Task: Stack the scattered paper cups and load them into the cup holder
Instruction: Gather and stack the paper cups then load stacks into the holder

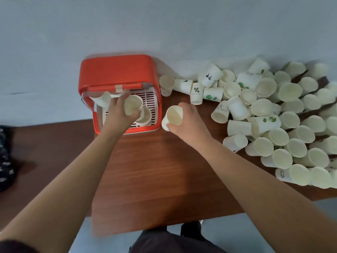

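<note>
Our left hand [121,111] reaches into the open orange cup holder [116,70], fingers curled round a paper cup [132,105] held mouth toward us above the white slotted floor, where other cups [145,117] lie. Our right hand [189,119] grips a second cup [174,115] just beside the holder's right wall, over the wooden bench [155,170]. The scattered cups [273,115] lie heaped from beside the holder out to the bench's right side.

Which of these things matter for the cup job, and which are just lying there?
For the job: orange cup holder, pile of paper cups, left hand holding one cup over the holder, right hand gripping another cup.
Lying about: dark patterned item at far left, black shoe on the floor.
</note>
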